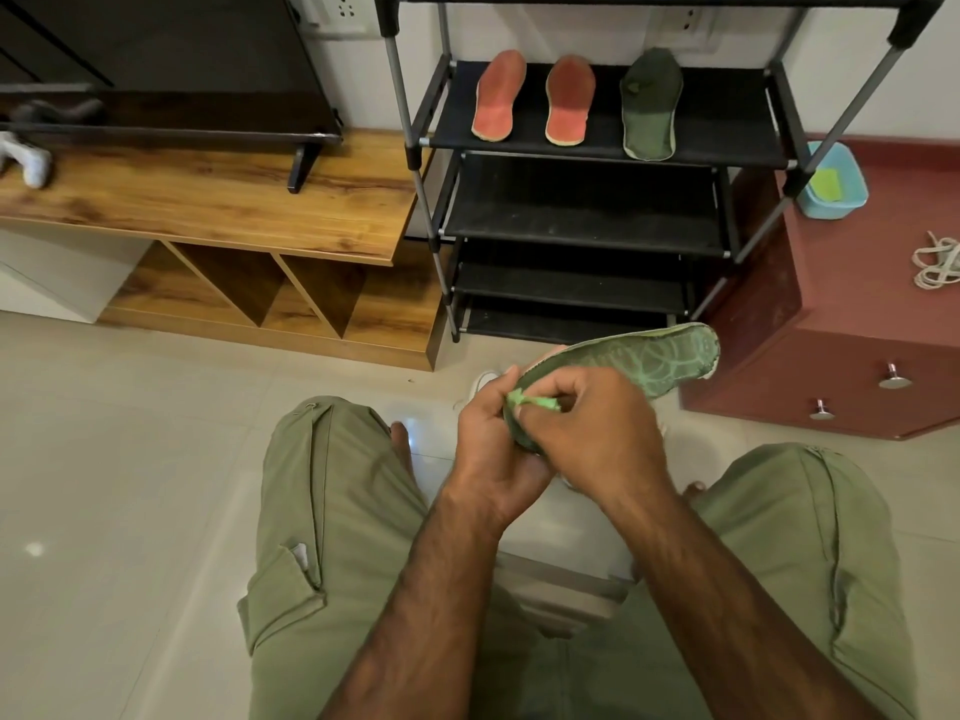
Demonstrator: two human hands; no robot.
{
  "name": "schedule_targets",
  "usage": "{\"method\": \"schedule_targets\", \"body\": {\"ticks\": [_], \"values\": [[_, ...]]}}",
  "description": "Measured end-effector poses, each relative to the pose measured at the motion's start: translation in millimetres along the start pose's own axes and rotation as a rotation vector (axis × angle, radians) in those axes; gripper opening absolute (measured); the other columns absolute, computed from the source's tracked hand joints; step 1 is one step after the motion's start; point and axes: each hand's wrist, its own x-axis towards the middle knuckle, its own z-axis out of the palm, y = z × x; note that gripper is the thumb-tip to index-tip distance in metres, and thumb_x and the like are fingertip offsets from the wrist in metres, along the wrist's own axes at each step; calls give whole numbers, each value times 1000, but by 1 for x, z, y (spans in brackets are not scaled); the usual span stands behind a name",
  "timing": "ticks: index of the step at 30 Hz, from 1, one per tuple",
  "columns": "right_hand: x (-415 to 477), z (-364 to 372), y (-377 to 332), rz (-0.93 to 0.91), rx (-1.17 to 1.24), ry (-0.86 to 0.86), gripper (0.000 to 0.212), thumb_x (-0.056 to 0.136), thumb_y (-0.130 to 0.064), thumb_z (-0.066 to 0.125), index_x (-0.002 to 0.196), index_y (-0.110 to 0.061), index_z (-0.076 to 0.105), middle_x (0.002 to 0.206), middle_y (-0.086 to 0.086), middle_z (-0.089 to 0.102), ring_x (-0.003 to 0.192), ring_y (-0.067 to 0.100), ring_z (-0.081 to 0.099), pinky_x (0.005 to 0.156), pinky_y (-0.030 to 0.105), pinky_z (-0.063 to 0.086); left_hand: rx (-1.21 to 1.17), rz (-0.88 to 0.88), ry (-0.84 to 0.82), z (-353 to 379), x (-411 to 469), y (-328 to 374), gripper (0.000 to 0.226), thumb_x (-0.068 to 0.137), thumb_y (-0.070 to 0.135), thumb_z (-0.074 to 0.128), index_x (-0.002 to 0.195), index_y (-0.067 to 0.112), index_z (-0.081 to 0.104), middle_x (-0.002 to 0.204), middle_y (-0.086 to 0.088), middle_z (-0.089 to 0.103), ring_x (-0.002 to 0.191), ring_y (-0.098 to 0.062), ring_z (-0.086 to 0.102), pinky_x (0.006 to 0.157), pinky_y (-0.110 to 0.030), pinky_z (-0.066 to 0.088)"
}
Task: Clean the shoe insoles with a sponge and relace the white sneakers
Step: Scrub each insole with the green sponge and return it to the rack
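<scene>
Green patterned insole (639, 361): you hold it tilted above the floor between your knees, its far end rising up and away to the right of both hands. Your left hand (488, 449) grips the near end, fingers curled under the edge and thumb on top. Your right hand (597, 433) sits just beside the left, its curled fingertips pinching a small green sponge (535, 402) against the insole's upper face. A white sneaker (483, 381) shows in part just behind the left hand.

Beyond the hands, a black shoe rack (587, 200) carries two red insoles (498, 96) and one dark green insole (649, 106) on an upper shelf. Well to the right of the hands, white laces (937, 262) lie on a red cabinet (831, 330), near a blue tub (831, 205).
</scene>
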Motion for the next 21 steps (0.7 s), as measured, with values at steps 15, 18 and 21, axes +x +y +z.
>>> {"method": "schedule_targets", "body": {"ticks": [15, 18, 21], "values": [[-22, 6, 35, -29, 449, -15, 40, 94, 9, 55, 95, -23, 79, 103, -6, 76, 88, 11, 73, 73, 25, 60, -83, 53, -18, -31, -6, 3, 73, 90, 41, 53, 150, -1, 47, 148, -27, 52, 135, -42, 53, 108, -54, 47], [-28, 14, 32, -111, 374, -47, 53, 86, 15, 56, 109, -29, 77, 111, -11, 75, 99, 0, 69, 84, 21, 56, -99, 72, -4, -30, -9, 5, 63, 91, 39, 49, 137, -2, 59, 133, -25, 64, 117, -38, 66, 97, -47, 57], [-28, 20, 32, -233, 180, 62, 45, 87, 2, 66, 114, -33, 76, 109, -22, 71, 103, -2, 65, 92, 26, 56, -119, 106, -22, -35, -9, 7, 56, 90, 38, 46, 125, -3, 64, 122, -23, 69, 107, -35, 70, 93, -43, 59]]}}
